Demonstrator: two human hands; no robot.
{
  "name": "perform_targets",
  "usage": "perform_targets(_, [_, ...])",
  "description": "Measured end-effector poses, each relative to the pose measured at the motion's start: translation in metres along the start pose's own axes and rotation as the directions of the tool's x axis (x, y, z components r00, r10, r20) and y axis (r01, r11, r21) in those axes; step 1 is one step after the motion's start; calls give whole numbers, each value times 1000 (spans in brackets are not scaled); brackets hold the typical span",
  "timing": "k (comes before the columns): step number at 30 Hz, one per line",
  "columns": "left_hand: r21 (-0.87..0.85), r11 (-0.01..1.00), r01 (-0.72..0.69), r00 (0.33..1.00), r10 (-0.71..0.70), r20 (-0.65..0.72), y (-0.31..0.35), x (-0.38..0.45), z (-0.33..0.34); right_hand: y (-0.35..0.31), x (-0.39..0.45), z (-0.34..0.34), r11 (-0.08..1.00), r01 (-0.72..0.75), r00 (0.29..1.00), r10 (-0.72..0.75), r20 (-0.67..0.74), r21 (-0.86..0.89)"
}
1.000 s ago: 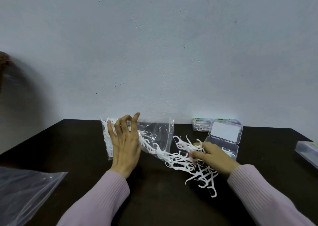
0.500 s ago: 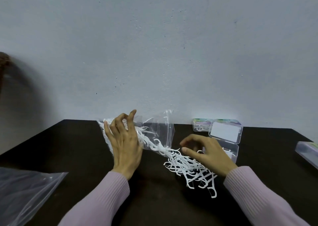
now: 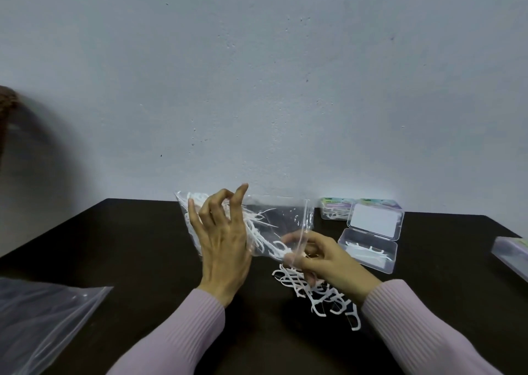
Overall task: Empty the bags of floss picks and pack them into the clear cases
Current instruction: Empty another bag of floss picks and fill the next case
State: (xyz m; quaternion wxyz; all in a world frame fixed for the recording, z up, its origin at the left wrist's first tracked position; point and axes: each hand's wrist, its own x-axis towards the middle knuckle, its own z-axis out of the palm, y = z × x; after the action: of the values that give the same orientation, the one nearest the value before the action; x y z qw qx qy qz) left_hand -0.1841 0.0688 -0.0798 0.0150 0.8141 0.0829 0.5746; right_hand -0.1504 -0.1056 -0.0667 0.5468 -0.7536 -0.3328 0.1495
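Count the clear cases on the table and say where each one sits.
3. An open case right of the hands, a shut case behind it by the wall, and a third case at the right edge, partly cut off.

A dark brown, nearly black tabletop [image 3: 137,249] is seen below a pale blue-grey wall [image 3: 285,89] flecked with small dark specks. White floss picks [image 3: 317,289] are shown against the dark surface. The bag [image 3: 285,217] is clear, as is the open case [image 3: 368,249], whose raised lid [image 3: 375,221] carries a white panel edged in pastel green and purple. Pale lilac ribbed sleeves [image 3: 183,334] are worn.
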Motion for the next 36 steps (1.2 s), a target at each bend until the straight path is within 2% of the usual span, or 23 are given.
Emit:
perform_targets(5, [19, 1000, -19, 1000, 19, 11, -6, 3, 0, 5, 0, -10, 980, 30, 999, -38, -39, -195])
perform_targets(9, [56, 998, 14, 1000, -15, 24, -15, 5, 3, 11, 0, -19, 960, -15, 988, -30, -155, -281])
perform_targets(12, [55, 996, 68, 998, -68, 3, -20, 5, 3, 18, 1, -25, 903, -72, 976, -24, -215, -425])
perform_targets(18, [2, 993, 116, 991, -116, 60, -17, 0, 6, 8, -2, -17, 835, 32, 937, -217, -275, -549])
perform_targets(20, [-18, 994, 105, 991, -103, 87, -12, -3, 7, 3, -3, -13, 861, 117, 908, -295, -298, -496])
perform_targets(23, [-40, 997, 62, 991, -57, 117, -3, -8, 7, -5, -3, -7, 902, 218, 896, -336, -289, -372])
perform_targets(28, [-75, 997, -20, 983, 33, 181, 3, -14, 8, -10, -3, -8, 928, 261, 819, -359, -448, -266])
perform_targets(31, [-90, 996, -27, 970, 48, 239, 5, -15, 7, -10, -4, -6, 958, 266, 879, -288, -380, -113])
perform_targets(36, [-105, 992, -62, 949, 91, 302, 4, -16, 10, 2, 3, -2, 975, 204, 957, -218, -189, -90])
